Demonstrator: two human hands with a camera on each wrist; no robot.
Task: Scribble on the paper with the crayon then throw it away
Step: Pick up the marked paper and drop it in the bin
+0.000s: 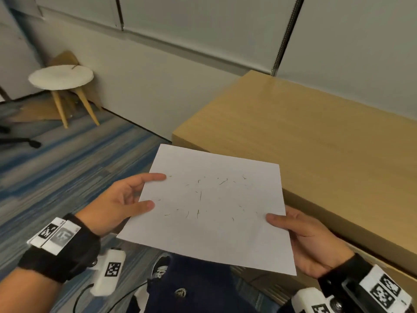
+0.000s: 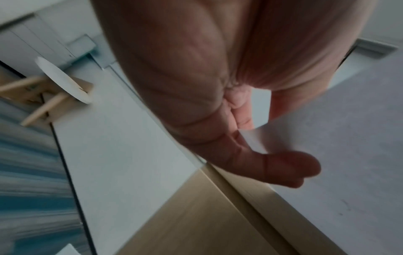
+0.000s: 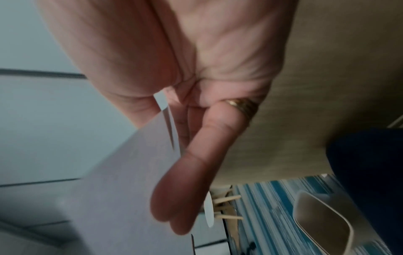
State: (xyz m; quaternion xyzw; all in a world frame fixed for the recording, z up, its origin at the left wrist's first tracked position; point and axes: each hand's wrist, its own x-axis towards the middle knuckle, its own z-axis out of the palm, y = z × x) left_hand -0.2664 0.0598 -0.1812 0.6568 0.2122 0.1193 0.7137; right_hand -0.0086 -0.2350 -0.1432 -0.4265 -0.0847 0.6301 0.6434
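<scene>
The flat white sheet of paper (image 1: 209, 206) with thin, faint crayon marks on it is up in the air, in front of the person, held by both hands. It lies almost level, with its marked side facing up.

The left hand (image 1: 117, 204) holds the left edge of the sheet. Its thumb lies on top of the paper, one finger reaches onto the top edge, and the other fingers go under the sheet. In the left wrist view, the left hand (image 2: 218, 103) has the white paper (image 2: 338, 146) tucked between thumb and fingers.

The right hand (image 1: 309, 242) holds the right edge, near the closest corner. Its thumb presses down on top and its fingers are below. In the right wrist view, the right hand (image 3: 196, 120) pinches the paper (image 3: 122, 189) edge, and a gold ring (image 3: 237, 104) shows on one finger.

The sheet hangs just over the near corner of a big light brown wooden cabinet top (image 1: 316, 136). I cannot tell if it touches the wood.

Far off to the left, a small round white stool with pale wooden legs (image 1: 62, 77) stands on the blue striped carpet (image 1: 56, 172) by the wall. A pale open bin (image 3: 322, 222) shows on the carpet in the right wrist view; what is in it cannot be seen.
</scene>
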